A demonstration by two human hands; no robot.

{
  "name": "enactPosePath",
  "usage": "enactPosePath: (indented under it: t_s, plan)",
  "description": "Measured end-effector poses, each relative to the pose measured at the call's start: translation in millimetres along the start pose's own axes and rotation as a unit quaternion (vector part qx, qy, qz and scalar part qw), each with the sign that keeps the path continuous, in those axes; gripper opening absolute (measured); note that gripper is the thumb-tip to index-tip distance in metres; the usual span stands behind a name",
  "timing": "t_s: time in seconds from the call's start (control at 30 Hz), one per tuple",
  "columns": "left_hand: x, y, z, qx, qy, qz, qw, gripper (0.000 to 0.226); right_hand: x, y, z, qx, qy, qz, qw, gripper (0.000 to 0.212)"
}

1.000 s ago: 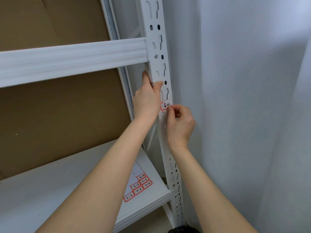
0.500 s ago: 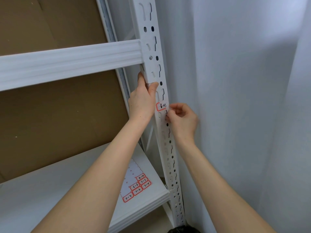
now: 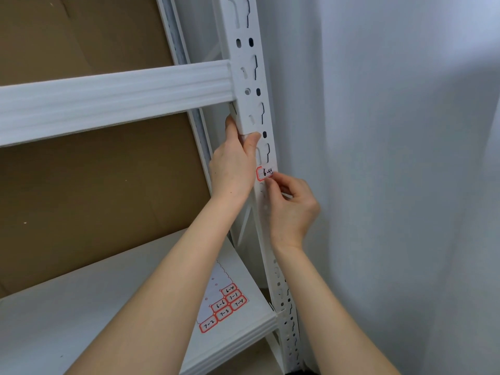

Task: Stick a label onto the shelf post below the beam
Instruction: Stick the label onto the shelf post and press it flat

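Nearest, one white backing sheet [image 3: 216, 299] carrying six red-bordered stickers. Farther, right hand [image 3: 290, 209] pinching one red-bordered white paper label [image 3: 264, 173] on white slotted metal post [image 3: 250, 85]; left hand [image 3: 234, 166] gripping post below one white ribbed beam [image 3: 113, 96].

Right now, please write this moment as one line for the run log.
step: pressing label onto post below beam | left hand: grips post | right hand: fingertips on label | label sheet: on shelf

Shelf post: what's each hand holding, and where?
Left hand grips the shelf post just below the beam. Right hand fingertips touch the label's lower right edge.
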State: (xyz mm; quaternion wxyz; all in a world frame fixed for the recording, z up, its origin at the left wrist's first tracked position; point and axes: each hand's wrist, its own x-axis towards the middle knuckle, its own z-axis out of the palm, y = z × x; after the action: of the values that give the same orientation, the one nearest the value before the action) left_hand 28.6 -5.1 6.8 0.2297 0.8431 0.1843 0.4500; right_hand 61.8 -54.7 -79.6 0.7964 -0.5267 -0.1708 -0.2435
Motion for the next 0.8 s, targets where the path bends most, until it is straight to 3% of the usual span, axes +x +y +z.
enactPosePath:
  t_s: [0.33,0.63,0.8]
  plan:
    - [-1.2,2.5,2.2,0.01,0.012,-0.007,1.0,0.048,4.9,10.3,0.5,-0.034,0.004,-0.074,0.997,0.006]
    - [-3.2,4.1,0.7,-0.007,0.002,-0.018,1.0,0.046,14.1,13.3,-4.9,-0.074,-0.053,-0.098,0.991,0.005]
    - [-3.2,2.7,-0.8,-0.005,0.0,-0.01,1.0,0.044,14.1,14.0,-6.8,-0.031,-0.053,-0.112,0.992,0.023]
